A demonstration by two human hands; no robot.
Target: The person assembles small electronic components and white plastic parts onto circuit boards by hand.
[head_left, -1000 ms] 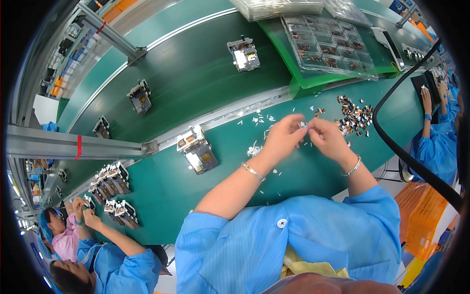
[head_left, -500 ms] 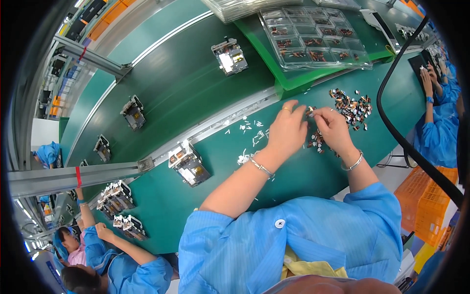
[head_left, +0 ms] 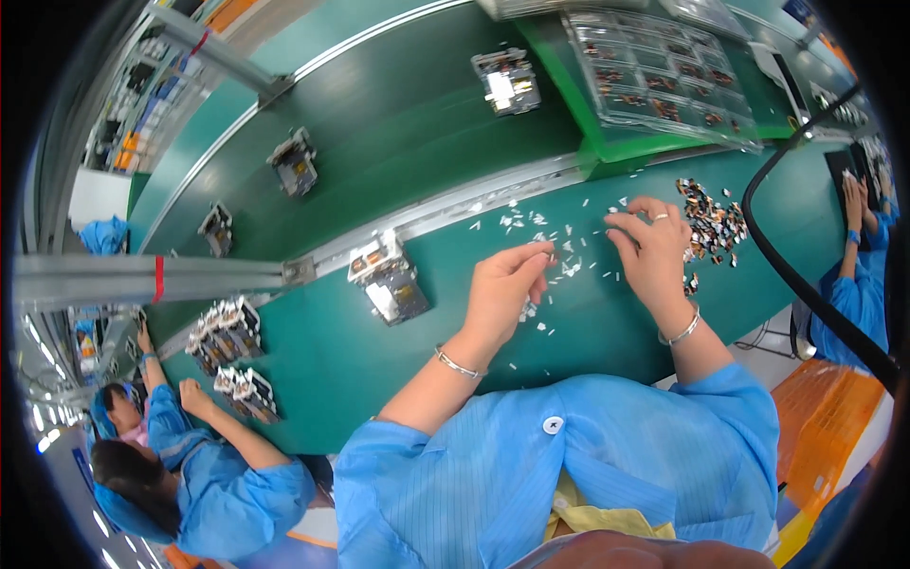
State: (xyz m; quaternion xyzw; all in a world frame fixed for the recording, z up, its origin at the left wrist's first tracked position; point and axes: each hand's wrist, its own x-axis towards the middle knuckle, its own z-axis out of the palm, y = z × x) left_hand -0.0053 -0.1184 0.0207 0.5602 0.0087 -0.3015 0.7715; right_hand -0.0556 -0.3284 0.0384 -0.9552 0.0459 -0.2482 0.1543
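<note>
My left hand point(head_left: 504, 292) is closed in a pinch above the green table, beside scattered white slips point(head_left: 569, 269). What its fingertips hold, if anything, is too small to make out. My right hand point(head_left: 654, 254) hovers palm down with thumb and fingers apart and nothing visible between them. Just right of it lies a pile of small black, copper and white parts point(head_left: 716, 223), partly covered by the hand. Left of my left hand, a boxy device module point(head_left: 389, 280) with a white-and-metal top rests on the table.
Behind the table runs a green conveyor point(head_left: 398, 142) carrying several similar modules point(head_left: 507, 81). A clear compartment tray point(head_left: 664, 76) of small parts sits on a green stand. A black cable point(head_left: 796, 284) arcs down at right. More modules point(head_left: 227, 332) stand near a co-worker point(head_left: 204, 474) at left.
My hands have drawn apart: the left moved left and down from the parts, the right opened slightly. The view has shifted, and more white slips now show between the hands.
</note>
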